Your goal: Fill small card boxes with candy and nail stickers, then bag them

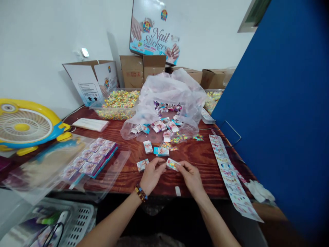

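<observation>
At six o'clock from the bag (177, 85), the right hand (191, 176) pinches the strip (172, 164), best held lightly to avoid creasing, while the left hand (151, 175) curls its fingers at nine o'clock, grip unclear.

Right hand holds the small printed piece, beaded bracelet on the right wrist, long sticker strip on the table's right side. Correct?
Wrong wrist: the head view shows the beaded bracelet on the left wrist. The rest stands: the right hand holds the small printed piece, and the long sticker strip is on the table's right side.
</observation>
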The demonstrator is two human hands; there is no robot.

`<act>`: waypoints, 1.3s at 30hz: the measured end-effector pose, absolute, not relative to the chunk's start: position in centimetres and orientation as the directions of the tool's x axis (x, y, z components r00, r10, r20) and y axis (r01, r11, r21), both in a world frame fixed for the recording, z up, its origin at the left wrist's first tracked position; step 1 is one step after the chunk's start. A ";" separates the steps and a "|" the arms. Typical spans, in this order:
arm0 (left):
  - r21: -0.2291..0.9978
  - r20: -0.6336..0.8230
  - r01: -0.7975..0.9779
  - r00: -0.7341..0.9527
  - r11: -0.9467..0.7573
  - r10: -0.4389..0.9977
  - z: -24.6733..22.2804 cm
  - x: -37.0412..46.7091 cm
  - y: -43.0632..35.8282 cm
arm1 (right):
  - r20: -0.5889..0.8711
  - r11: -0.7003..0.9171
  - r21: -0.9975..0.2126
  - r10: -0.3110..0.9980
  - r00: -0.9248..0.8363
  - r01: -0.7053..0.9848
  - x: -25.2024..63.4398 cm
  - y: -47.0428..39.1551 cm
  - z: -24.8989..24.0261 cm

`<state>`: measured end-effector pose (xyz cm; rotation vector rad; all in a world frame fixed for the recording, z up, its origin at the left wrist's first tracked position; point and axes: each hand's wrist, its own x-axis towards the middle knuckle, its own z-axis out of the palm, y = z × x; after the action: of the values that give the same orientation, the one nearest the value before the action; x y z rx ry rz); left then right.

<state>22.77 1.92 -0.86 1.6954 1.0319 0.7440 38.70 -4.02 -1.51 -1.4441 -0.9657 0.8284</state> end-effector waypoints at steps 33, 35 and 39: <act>0.220 0.206 0.527 0.797 -0.821 0.568 2.3 22.5 3.2 | 0.225 0.203 -0.973 0.940 0.256 0.111 39.2 -7.8 1.1; 0.154 0.133 0.580 0.790 -0.800 0.598 1.2 21.9 0.7 | 0.182 0.165 -0.982 0.956 0.230 0.092 39.0 -7.7 0.9; 0.146 0.130 0.575 0.795 -0.805 0.592 -0.6 20.7 -1.1 | 0.031 0.031 -0.999 0.953 0.300 0.005 39.5 -8.1 -0.9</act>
<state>20.67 -1.13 -0.62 2.8823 0.9398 0.2577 39.55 -8.11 -0.90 -1.3150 -0.9966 0.9596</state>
